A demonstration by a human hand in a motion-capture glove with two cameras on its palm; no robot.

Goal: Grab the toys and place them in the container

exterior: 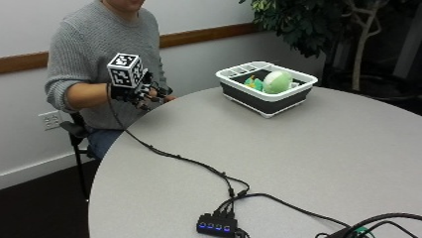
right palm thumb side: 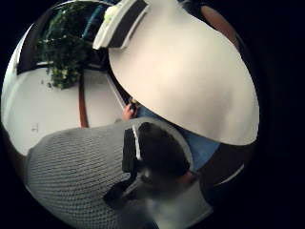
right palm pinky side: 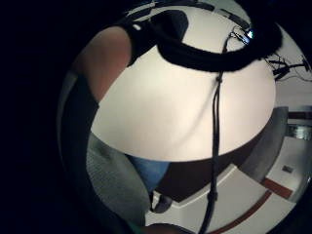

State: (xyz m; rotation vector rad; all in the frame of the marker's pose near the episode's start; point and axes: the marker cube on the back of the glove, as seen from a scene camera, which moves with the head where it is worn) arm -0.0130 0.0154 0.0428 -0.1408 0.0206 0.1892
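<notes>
A white-rimmed black container [exterior: 264, 104] stands at the far side of the round grey table [exterior: 277, 163]. Inside it lie a pale green round toy [exterior: 278, 82] and a smaller green and yellow toy [exterior: 252, 82]. My gloved right hand [exterior: 137, 91] hovers above the table's left edge, in front of the seated person's chest and well left of the container. Its fingers hang relaxed and hold nothing. In the thumb side palm view the container [right palm thumb side: 119, 26] shows beyond the table top [right palm thumb side: 190, 81]. The little finger side palm view shows only bare table [right palm pinky side: 170, 117].
A small black box with blue lights [exterior: 215, 225] sits near the table's front edge. A potted plant [exterior: 310, 25] stands behind the table by the wall. The person's grey sweater [right palm thumb side: 71, 176] is close under the hand.
</notes>
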